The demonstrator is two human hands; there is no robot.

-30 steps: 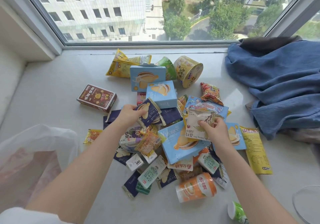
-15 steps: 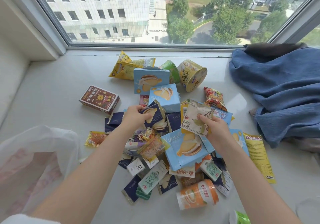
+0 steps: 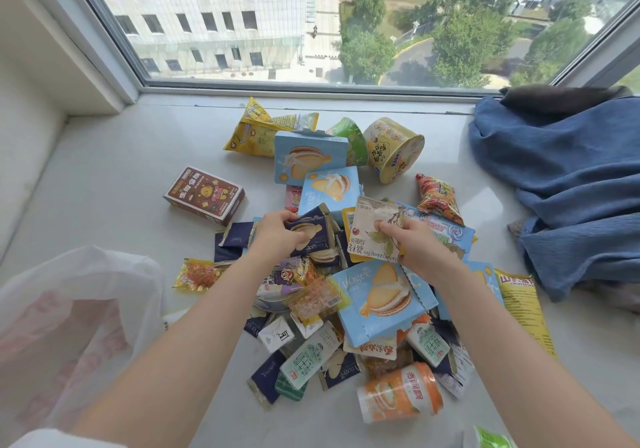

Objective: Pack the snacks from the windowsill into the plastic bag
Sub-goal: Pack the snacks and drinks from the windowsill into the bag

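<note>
A heap of snacks covers the middle of the white windowsill (image 3: 114, 177). My left hand (image 3: 277, 234) grips dark navy biscuit packets (image 3: 313, 236) at the heap's centre. My right hand (image 3: 412, 243) pinches a pale lychee tea sachet (image 3: 370, 231) just above the pile. A large light blue biscuit box (image 3: 381, 300) lies below both hands. The translucent plastic bag (image 3: 69, 316) sits crumpled at the lower left, apart from the heap.
A brown box (image 3: 204, 196) lies alone to the left. Yellow bag (image 3: 256, 128), blue boxes (image 3: 308, 156) and a yellow tub (image 3: 394, 149) sit near the window. Blue cloth (image 3: 568, 184) fills the right. An orange cup (image 3: 401, 392) lies in front.
Both hands have lifted slightly away from the pile with their packets. The right hand raised the tea sachet higher and the left gathered the navy packets.
</note>
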